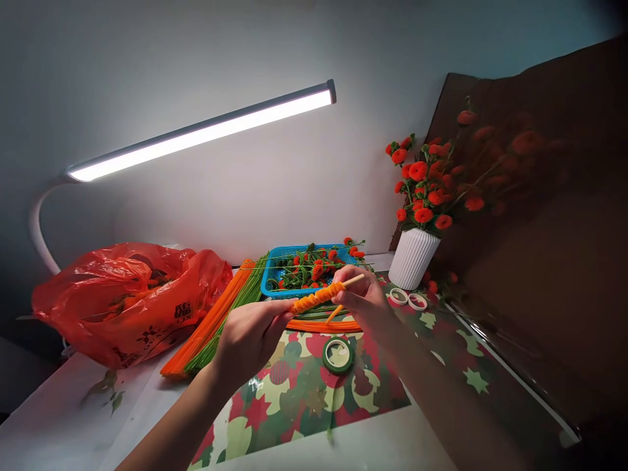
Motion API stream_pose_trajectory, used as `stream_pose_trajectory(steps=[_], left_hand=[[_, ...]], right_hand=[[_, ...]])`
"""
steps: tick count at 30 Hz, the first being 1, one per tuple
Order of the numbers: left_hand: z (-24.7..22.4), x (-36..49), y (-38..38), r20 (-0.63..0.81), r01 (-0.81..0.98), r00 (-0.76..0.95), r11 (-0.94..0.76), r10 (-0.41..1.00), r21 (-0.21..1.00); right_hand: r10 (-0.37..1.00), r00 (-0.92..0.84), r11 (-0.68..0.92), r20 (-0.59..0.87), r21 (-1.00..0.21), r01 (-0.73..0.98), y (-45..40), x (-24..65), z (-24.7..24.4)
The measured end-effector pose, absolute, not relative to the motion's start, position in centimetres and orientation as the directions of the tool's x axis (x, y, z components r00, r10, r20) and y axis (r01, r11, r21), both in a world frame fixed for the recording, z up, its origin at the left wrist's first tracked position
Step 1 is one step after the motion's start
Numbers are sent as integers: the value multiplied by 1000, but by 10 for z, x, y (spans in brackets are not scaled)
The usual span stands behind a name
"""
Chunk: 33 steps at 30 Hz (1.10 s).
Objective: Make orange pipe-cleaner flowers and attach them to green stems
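Note:
An orange fuzzy stem (314, 300) is coiled round a thin wooden stick (354, 280), held nearly level above the table. The fingers of my left hand (255, 324) pinch the left end of the coil. At its right end, the fingers of my right hand (360, 297) close round the coil and stick, and the stick's bare tip pokes out past them. A short orange piece (334, 314) slants down beside my right hand. Below lies a roll of green tape (337, 355). Orange stems (314, 325) lie behind the hands.
A blue basket (267, 278) holds red flowers. Orange and green stem bundles (216, 320) lie beside a red plastic bag (132, 301). At right stand a white vase (415, 258) of red flowers and two small rolls (417, 301). A lamp (206, 134) hangs above the patterned mat (299, 399).

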<state>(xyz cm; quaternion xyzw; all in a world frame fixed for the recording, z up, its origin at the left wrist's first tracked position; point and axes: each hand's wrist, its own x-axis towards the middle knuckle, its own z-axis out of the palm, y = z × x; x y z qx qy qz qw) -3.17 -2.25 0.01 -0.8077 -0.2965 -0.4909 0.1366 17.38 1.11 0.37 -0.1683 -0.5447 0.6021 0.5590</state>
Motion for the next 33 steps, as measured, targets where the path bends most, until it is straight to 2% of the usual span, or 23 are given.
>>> stream_pose_trajectory(steps=[6, 10, 17, 23, 29, 33], left_hand=[[-1, -33, -19, 876, 611, 350, -790, 332, 55], [-1, -32, -19, 876, 595, 338, -799, 343, 83], [2, -33, -22, 805, 459, 355, -839, 476, 293], [7, -37, -25, 709, 387, 379, -797, 595, 463], [5, -40, -24, 624, 360, 403, -743, 670, 565], [4, -42, -23, 588, 382, 400, -711, 703, 590]], right_hand=[[864, -282, 245, 417, -837, -489, 15, 171, -2], [828, -281, 312, 486, -815, -489, 17, 171, -5], [681, -343, 510, 647, -756, -410, 6, 179, 7], [594, -380, 624, 709, -704, -337, -1, 187, 13], [576, -382, 703, 723, -676, -220, -5, 190, 18], [534, -387, 736, 752, -639, -226, -6, 189, 20]])
